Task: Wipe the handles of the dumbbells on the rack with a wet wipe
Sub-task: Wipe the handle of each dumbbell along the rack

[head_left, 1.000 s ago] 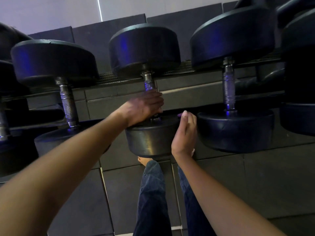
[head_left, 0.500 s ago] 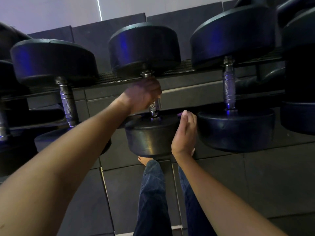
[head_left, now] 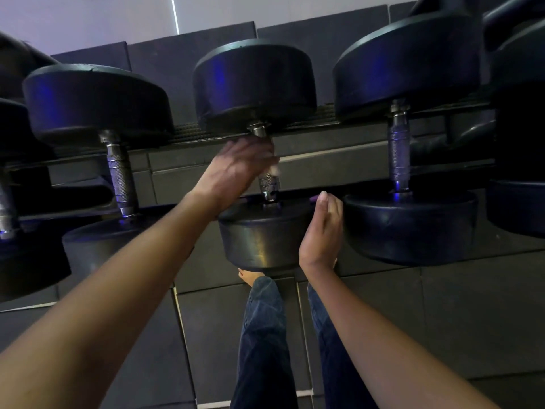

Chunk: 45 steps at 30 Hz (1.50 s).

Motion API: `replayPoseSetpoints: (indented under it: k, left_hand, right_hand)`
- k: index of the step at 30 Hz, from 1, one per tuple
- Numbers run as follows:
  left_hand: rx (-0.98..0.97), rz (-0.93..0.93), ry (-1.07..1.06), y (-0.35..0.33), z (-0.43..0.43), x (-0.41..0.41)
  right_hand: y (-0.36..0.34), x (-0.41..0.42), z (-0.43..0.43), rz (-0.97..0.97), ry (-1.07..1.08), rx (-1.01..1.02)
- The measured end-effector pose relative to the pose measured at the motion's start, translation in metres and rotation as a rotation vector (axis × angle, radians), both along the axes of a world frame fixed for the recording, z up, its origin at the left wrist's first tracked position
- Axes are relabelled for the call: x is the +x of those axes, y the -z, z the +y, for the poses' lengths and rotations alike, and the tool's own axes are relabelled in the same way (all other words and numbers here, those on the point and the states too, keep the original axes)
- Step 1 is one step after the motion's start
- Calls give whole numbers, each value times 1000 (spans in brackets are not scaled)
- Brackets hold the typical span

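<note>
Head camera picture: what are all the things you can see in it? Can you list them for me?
rack: one, dark, across the middle
dumbbells: at least five, black with metal handles, in a row on the rack
wipe: one, white, blurred, on the middle handle
floor: dark grey tiles, below the rack
wall: pale, top
legs: two, blue jeans, bottom centre
left hand: one, grips the wipe round the middle handle
right hand: one, fingers straight, against the middle dumbbell's near head

Dark floor tiles (head_left: 442, 320), dark panels (head_left: 188, 63), pale wall (head_left: 88, 16), thin bright line (head_left: 175, 16)
</note>
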<state>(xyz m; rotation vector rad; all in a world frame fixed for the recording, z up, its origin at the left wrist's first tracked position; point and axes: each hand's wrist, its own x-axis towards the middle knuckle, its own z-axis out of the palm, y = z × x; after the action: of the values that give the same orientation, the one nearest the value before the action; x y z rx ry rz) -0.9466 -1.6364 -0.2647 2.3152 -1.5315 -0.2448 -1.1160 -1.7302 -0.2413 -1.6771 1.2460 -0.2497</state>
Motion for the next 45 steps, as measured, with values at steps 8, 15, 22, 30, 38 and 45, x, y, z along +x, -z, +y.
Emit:
replayPoseSetpoints:
  k: [8,15,22,30,38,45]
  left_hand:
    - [-193,751,-900,-10,-13,-23]
    - [-181,1149,-1056,-12,-8,-30]
    - [-507,1398,-1214,-13,-28,-19]
    - [-99,1206,-1039,-16,-4,-34]
    - [-356,1413,-1180,-86,-10,-52]
    - [-326,1461,-1080,-136,-39,-79]
  right_hand:
    - [0,-1,1,-8,9,6]
    - [-1,0,-1,-11,13,9]
    - [0,0,0,-13,34,23]
    - [0,0,1,24,-14,9]
    - [-43,-19,-9,112,-191,213]
    - [-112,-51,-33,46,-56,192]
